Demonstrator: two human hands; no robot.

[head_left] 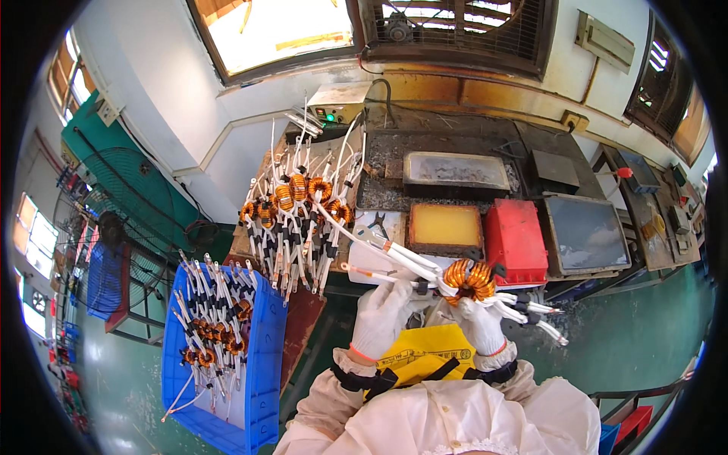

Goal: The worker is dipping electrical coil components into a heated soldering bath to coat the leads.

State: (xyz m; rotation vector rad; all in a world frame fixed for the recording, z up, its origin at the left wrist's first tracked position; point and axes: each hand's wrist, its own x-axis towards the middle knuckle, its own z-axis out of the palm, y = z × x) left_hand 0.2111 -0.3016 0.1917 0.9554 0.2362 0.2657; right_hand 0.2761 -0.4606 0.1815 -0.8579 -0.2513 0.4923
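Note:
A copper-wound toroidal coil with thick white leads is held in front of my body. My gloved right hand closes on it from below, near the ring. My left hand, also gloved, is closed around the white leads left of the ring; its fingertips are partly hidden. Some leads stretch up and left toward the bench, others stick out to the right with black sleeves. A pile of similar coils lies on the bench to the left, leads hanging over its edge.
A blue crate at lower left holds several more coils. On the bench sit pliers, a tray of yellow material, a grey-topped rectangular pot, a red box and a dark-framed tray. A fan stands far left.

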